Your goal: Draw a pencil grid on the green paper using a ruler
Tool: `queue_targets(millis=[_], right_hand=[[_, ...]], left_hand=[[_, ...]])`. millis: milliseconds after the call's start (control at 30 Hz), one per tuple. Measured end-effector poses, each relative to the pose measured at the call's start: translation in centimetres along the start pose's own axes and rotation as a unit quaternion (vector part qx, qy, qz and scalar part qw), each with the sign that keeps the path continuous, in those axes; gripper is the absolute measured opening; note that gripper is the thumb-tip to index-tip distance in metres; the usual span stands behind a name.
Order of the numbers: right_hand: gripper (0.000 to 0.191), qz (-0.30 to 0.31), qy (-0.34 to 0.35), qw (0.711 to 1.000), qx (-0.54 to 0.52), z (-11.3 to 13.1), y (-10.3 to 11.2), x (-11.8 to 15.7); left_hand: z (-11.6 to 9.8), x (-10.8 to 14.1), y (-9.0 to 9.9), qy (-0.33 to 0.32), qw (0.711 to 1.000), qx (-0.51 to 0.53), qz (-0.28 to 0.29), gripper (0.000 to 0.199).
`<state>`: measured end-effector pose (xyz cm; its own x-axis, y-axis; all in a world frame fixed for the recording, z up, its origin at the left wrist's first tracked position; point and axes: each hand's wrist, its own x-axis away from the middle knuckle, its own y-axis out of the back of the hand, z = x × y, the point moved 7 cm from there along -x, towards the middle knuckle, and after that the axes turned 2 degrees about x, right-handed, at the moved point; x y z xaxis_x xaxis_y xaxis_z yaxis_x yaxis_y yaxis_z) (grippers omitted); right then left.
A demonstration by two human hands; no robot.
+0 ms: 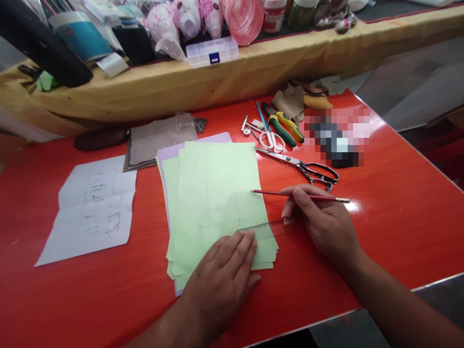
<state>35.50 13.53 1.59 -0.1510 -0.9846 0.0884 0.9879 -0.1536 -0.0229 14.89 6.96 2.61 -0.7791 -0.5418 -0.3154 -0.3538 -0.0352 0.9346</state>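
Note:
A stack of light green sheets (217, 183), with lilac paper among them, lies on the red table (145, 295). Faint pencil lines cross the top sheet. My left hand (226, 270) lies flat on the lower part of the stack, fingers together, pressing on a clear ruler (263, 230) that reaches past the sheets' right edge. In my right hand (322, 217) is a red pencil (268, 193), pinched between thumb and fingers. Its tip points left, over the right part of the green sheet.
Large scissors (300, 166) lie right of the stack's top, with green-yellow pliers (284, 128) and white-handled scissors (271, 140) behind. A creased sketch sheet (97, 203) is at left. Leather pieces (159, 140) sit behind the stack. A cloth-covered shelf (145, 89) borders the back.

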Motion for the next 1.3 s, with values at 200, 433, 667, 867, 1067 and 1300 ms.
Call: queue_targets(millis=[200,433,667,867,1067,1300], right_hand=[[0.025,0.018,-0.022,0.998,-0.049,-0.6,0.3,0.5],[0.038,0.052,-0.017,0.994,-0.093,0.2,-0.5,1.0],[0.034,0.078,0.007,0.997,-0.017,0.2,-0.2,3.2],[0.037,0.086,0.002,0.996,0.038,-0.2,-0.5,4.1],[0.029,0.109,0.043,0.989,0.092,0.3,-0.7,4.6],[0.038,0.111,0.063,0.983,0.129,0.4,-0.8,4.9]], left_hand=[[0.1,0.1,0.2,-0.006,1.000,0.019,-0.002,0.034],[-0.5,-0.2,1.4,-0.032,0.996,0.063,-0.046,0.021],[-0.9,0.1,1.9,-0.052,0.992,0.095,-0.059,0.018],[-0.6,0.1,1.6,-0.050,0.992,0.103,-0.047,0.018],[-0.5,0.1,1.3,-0.051,0.991,0.120,-0.033,0.020],[-0.3,0.1,1.1,-0.042,0.990,0.126,-0.036,0.019]])
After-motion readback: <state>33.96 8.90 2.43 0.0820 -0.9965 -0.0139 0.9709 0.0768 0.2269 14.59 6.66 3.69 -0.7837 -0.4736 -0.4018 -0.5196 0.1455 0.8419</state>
